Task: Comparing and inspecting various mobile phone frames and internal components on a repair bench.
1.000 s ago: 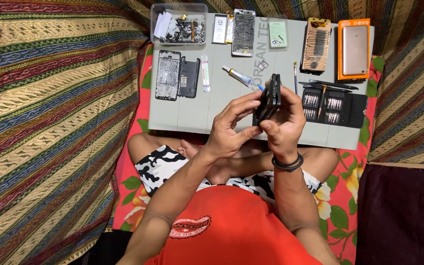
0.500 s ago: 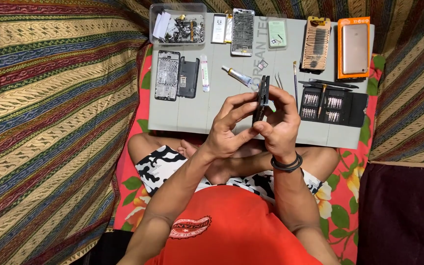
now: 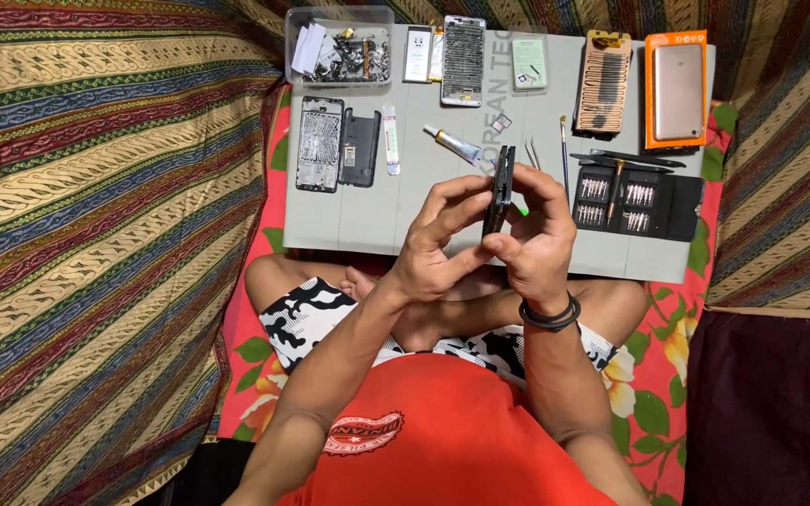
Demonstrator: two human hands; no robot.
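Observation:
Both hands hold a dark phone body [image 3: 500,186] on edge above the grey work mat [image 3: 405,211], so only its thin side faces me. My left hand [image 3: 438,244] pinches its left face with thumb and fingers. My right hand [image 3: 534,234], with a black band at the wrist, grips the right face and lower end. A small green tip shows just right of the phone, by my right fingers.
On the mat lie a clear box of small parts [image 3: 339,45], a phone frame [image 3: 319,143] with a dark cover [image 3: 359,148], a glue tube [image 3: 452,145], tweezers [image 3: 533,153], a black screwdriver bit case [image 3: 635,195], a gold phone on orange packaging [image 3: 676,89]. Striped cloth surrounds everything.
The phone body has turned from showing its broad dark face to standing edge-on. Both hands stayed over the same spot of the mat.

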